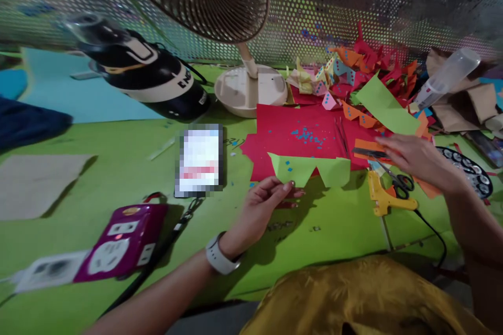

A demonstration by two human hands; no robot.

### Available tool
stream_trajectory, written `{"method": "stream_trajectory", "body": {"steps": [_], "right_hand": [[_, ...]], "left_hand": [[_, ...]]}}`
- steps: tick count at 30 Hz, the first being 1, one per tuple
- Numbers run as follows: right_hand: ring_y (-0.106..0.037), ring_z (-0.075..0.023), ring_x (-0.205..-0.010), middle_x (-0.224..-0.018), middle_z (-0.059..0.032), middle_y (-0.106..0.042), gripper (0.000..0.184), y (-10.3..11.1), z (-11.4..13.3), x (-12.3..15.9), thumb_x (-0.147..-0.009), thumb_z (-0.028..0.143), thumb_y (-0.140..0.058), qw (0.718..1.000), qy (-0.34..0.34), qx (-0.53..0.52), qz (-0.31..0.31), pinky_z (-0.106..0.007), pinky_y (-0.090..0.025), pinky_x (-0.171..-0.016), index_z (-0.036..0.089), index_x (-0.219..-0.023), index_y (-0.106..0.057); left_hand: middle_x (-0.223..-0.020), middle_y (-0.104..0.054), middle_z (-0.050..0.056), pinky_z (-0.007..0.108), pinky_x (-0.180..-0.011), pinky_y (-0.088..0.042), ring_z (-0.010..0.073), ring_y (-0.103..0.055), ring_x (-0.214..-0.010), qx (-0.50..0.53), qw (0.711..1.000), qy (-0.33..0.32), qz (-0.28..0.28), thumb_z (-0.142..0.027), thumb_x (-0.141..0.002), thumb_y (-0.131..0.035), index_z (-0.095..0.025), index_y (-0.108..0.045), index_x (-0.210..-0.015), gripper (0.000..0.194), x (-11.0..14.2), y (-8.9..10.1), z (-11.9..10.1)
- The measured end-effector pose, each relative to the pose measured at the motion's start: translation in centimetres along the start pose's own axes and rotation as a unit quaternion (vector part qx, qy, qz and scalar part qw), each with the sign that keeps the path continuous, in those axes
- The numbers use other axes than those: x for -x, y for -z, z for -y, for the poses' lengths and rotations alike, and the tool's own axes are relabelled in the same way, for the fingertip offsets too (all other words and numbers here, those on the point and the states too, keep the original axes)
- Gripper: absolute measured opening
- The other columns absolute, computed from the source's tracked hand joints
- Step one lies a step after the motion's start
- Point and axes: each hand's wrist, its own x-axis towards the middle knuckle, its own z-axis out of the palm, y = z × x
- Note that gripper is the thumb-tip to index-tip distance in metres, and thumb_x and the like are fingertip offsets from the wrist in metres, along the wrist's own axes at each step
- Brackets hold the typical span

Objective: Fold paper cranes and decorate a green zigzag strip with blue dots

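Note:
My left hand [271, 201] pinches the lower edge of a light green paper strip [298, 170] with triangular notches and a few small blue pieces on it. Over the right side, my right hand [416, 159] has its fingers closed around a dark slender tool [367, 153], blurred, its kind unclear. Beneath that tool lies an orange paper piece [363, 143]. Black-handled scissors [403, 185] and a yellow glue gun [387, 196] rest just below the right hand. Tweezers [341, 136] lie on red paper [275, 125] among tiny blue paper bits [308, 136].
A fan [251, 91] and a dark bottle [153, 80] stand at the back. A phone [199, 159] and a purple power strip [121, 240] lie left. Cut paper [377, 62], a clear bottle [448, 78] and a black round-patterned object [467, 172] are at right.

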Motion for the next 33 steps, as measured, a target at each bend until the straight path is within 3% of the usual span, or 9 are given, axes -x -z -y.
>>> {"method": "stream_trajectory", "body": {"steps": [2, 4, 7, 11, 14, 17, 25, 29, 33], "right_hand": [[-0.068, -0.0248, -0.103, -0.122, -0.0090, -0.069, 0.040, -0.1, 0.0, 3.8, -0.098, 0.027, -0.044, 0.999, 0.013, -0.015, 0.034, -0.037, -0.055, -0.083, 0.021, -0.134, -0.060], [-0.067, -0.0258, -0.105, -0.120, -0.0112, -0.070, 0.037, -0.8, 0.7, 6.8, -0.093, 0.027, -0.050, 0.999, 0.043, -0.004, 0.028, -0.037, -0.055, -0.085, 0.018, -0.126, -0.065], [-0.069, -0.0253, -0.095, -0.108, -0.0127, -0.070, 0.039, -2.3, 2.4, 8.9, -0.084, 0.016, -0.050, 0.998, 0.055, 0.010, 0.023, -0.038, -0.056, -0.080, 0.015, -0.120, -0.065], [-0.066, -0.0275, -0.091, -0.101, -0.0117, -0.068, 0.044, -3.7, 3.6, 9.4, -0.077, 0.013, -0.047, 0.998, 0.048, 0.018, 0.034, -0.041, -0.055, -0.077, 0.018, -0.118, -0.063], [-0.065, -0.0304, -0.098, -0.109, -0.0130, -0.066, 0.053, -4.6, 3.2, 9.7, -0.075, 0.013, -0.049, 1.000, 0.020, 0.008, 0.010, -0.044, -0.055, -0.080, 0.020, -0.127, -0.056], [-0.066, -0.0315, -0.091, -0.100, -0.0131, -0.067, 0.055, -5.6, 2.6, 9.9, -0.073, 0.010, -0.049, 1.000, 0.014, 0.007, -0.008, -0.043, -0.055, -0.077, 0.021, -0.126, -0.057], [-0.067, -0.0283, -0.094, -0.103, -0.0117, -0.066, 0.058, -6.7, 1.6, 10.1, -0.079, 0.014, -0.047, 0.996, 0.039, -0.015, -0.080, -0.044, -0.057, -0.081, 0.018, -0.137, -0.047], [-0.071, -0.0290, -0.089, -0.105, -0.0132, -0.070, 0.051, -7.7, 0.9, 10.1, -0.081, 0.019, -0.050, 0.996, 0.036, -0.025, -0.075, -0.042, -0.060, -0.073, 0.018, -0.131, -0.055], [-0.072, -0.0305, -0.096, -0.112, -0.0149, -0.072, 0.044, -8.4, 0.1, 10.3, -0.083, 0.025, -0.053, 0.987, 0.011, -0.132, -0.095, -0.042, -0.060, -0.080, 0.019, -0.126, -0.059]], "left_hand": [[-0.074, -0.076, 0.001, 0.026, -0.062, -0.061, 0.0221, -0.076, -0.078, 0.003, 1.000, 0.001, -0.005, -0.051, -0.062, -0.087, -0.019, -0.060, -0.073, 0.043, 0.1, -0.2, -0.2], [-0.072, -0.075, 0.001, 0.025, -0.060, -0.061, 0.0214, -0.076, -0.077, 0.009, 1.000, 0.001, -0.011, -0.051, -0.061, -0.088, -0.018, -0.061, -0.073, 0.044, 0.2, -0.3, -0.4], [-0.071, -0.073, 0.000, 0.024, -0.059, -0.060, 0.0210, -0.076, -0.077, 0.016, 1.000, -0.005, -0.020, -0.050, -0.059, -0.089, -0.018, -0.063, -0.075, 0.044, 0.4, -0.5, -0.6], [-0.074, -0.075, 0.000, 0.024, -0.059, -0.060, 0.0205, -0.076, -0.077, 0.024, 0.999, -0.018, -0.020, -0.048, -0.060, -0.089, -0.018, -0.063, -0.076, 0.043, 0.3, -0.5, -0.6], [-0.077, -0.076, 0.001, 0.025, -0.061, -0.061, 0.0211, -0.076, -0.081, 0.028, 0.999, -0.027, -0.007, -0.046, -0.064, -0.087, -0.018, -0.062, -0.077, 0.040, 0.2, -0.4, -0.4], [-0.078, -0.076, 0.001, 0.026, -0.063, -0.061, 0.0221, -0.076, -0.084, 0.038, 0.998, -0.039, 0.006, -0.045, -0.067, -0.085, -0.018, -0.060, -0.076, 0.038, 0.0, -0.2, -0.2], [-0.078, -0.076, 0.002, 0.025, -0.065, -0.061, 0.0201, -0.076, -0.084, 0.052, 0.997, -0.044, 0.028, -0.045, -0.070, -0.084, -0.019, -0.058, -0.075, 0.037, -0.2, -0.1, 0.0], [-0.081, -0.077, 0.003, 0.026, -0.065, -0.061, 0.0205, -0.076, -0.085, 0.049, 0.997, -0.048, 0.030, -0.046, -0.072, -0.083, -0.018, -0.059, -0.078, 0.037, -0.2, -0.1, 0.0], [-0.083, -0.077, 0.002, 0.028, -0.067, -0.062, 0.0212, -0.076, -0.086, 0.043, 0.998, -0.043, 0.032, -0.046, -0.071, -0.083, -0.019, -0.058, -0.077, 0.037, -0.3, 0.0, 0.1]]}}
